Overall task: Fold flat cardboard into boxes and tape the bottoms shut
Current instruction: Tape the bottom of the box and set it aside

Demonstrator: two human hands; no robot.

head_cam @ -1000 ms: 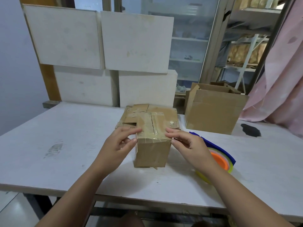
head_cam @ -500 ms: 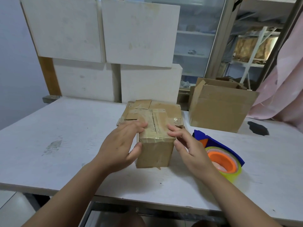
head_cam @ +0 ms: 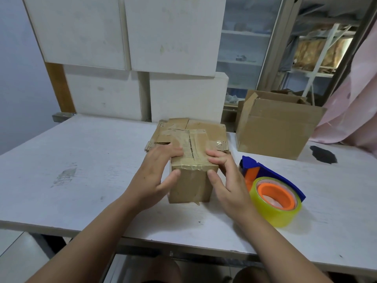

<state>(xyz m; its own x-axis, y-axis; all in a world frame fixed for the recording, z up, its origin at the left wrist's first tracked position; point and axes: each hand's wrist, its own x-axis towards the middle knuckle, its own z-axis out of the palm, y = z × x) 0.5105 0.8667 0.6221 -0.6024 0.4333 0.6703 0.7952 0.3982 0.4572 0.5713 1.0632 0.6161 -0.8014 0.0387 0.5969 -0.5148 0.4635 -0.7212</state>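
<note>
Brown cardboard box (head_cam: 191, 186) with taped seam on the white table (head_cam: 81, 160), long axis pointing away. Gripped evenly between left hand (head_cam: 155, 176) and right hand (head_cam: 228, 184), fingers curled over top, thumbs on near face.

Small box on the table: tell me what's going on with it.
A person's left hand and right hand grip the small box on the white table, fingers on its taped top, thumbs on the near face. The tape dispenser lies beside the right hand, unheld. Flat cardboard lies behind; an open box stands farther right.
</note>
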